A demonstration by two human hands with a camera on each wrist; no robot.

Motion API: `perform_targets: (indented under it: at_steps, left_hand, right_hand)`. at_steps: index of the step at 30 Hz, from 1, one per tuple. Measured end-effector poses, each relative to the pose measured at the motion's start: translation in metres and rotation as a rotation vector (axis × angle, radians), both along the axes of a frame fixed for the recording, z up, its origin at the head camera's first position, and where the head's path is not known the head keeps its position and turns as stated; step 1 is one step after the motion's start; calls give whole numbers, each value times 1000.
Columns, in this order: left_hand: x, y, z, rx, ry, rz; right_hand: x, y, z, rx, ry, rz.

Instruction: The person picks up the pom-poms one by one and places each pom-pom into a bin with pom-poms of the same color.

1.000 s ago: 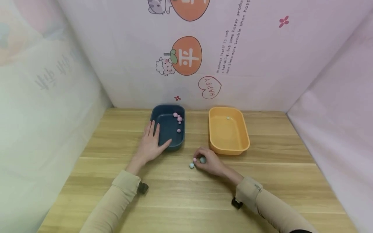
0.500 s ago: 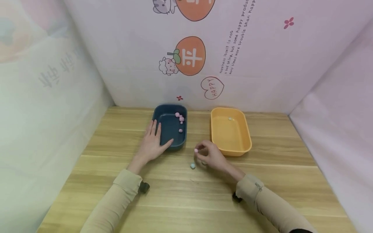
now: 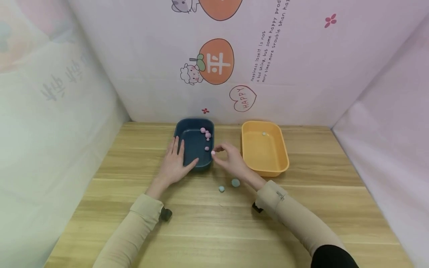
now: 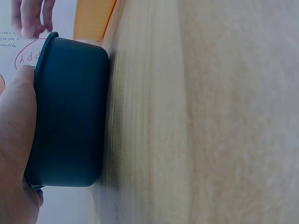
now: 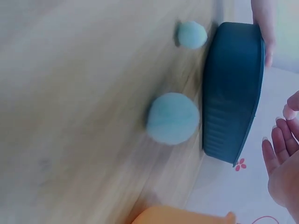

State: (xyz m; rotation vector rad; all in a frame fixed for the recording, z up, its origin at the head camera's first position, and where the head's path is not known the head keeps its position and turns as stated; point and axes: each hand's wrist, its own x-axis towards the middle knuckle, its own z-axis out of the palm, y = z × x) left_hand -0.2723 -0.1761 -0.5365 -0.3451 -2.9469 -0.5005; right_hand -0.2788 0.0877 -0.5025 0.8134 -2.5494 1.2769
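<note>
In the head view my right hand (image 3: 232, 162) pinches a small pink ball (image 3: 213, 153) between thumb and fingertips, right at the right rim of a dark blue bin (image 3: 193, 158). My left hand (image 3: 175, 163) lies over that bin's near left rim with its fingers straight and spread. Several pink balls (image 3: 207, 135) of different sizes sit along the bin's right inner side. On the wooden table below my right hand rest a larger pale green ball (image 5: 173, 118) and a smaller pale green ball (image 5: 192, 35), apart from each other.
A yellow bin (image 3: 264, 156) stands to the right of the blue one, with a tiny pale green ball (image 3: 264, 133) near its far end. Printed cloth (image 3: 288, 100) walls off the back and both sides of the wooden table (image 3: 201, 230).
My right hand has lifted the pink ball from beside the green balls and carried it up and left to the blue bin's rim. My left hand has stayed in place.
</note>
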Motion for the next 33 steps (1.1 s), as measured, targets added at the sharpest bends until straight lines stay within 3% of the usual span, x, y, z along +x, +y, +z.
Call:
perform_targets:
  at_steps: [7, 12, 33]
  left_hand:
    - [-2, -1, -3, -10, -2, 1]
    - [-3, -1, -4, -17, 1, 4]
    - [-2, 0, -3, -19, 29, -8]
  right_hand:
    - [-17, -18, -2, 37, 52, -21]
    - [-26, -26, -7, 55, 35, -36]
    - [-40, -43, -12, 94, 90, -54]
